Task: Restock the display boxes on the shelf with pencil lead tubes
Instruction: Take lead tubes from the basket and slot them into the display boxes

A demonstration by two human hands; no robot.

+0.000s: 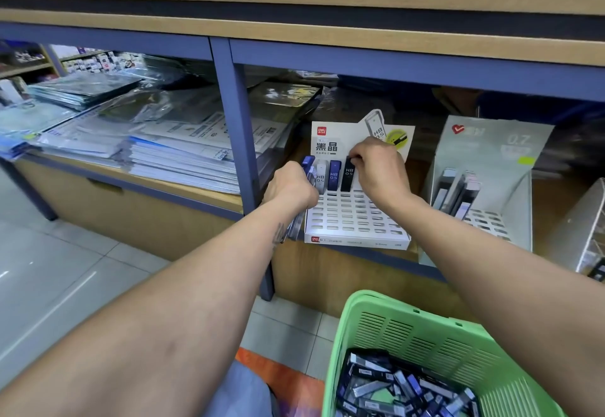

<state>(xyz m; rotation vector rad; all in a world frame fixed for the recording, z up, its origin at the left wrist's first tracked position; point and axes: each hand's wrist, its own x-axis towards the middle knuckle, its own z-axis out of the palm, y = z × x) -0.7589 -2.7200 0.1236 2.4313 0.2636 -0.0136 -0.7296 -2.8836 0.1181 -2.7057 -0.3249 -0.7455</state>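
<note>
A white slotted display box (355, 220) with a printed backboard sits on the shelf. Three lead tubes stand in its back row: a white one (320, 177), a blue one (334, 176) and a black one (347, 176). My right hand (376, 171) pinches the top of the black tube, which stands in its slot. My left hand (293, 185) grips a bunch of several tubes (307, 171) at the box's left edge. A green basket (425, 357) at the lower right holds several loose tubes.
A second, grey display box (491, 167) with a few tubes stands to the right. A blue shelf post (244, 141) rises just left of my left hand. Stacked plastic folders (157, 141) fill the left bay. A wire rack (589, 236) is at the far right.
</note>
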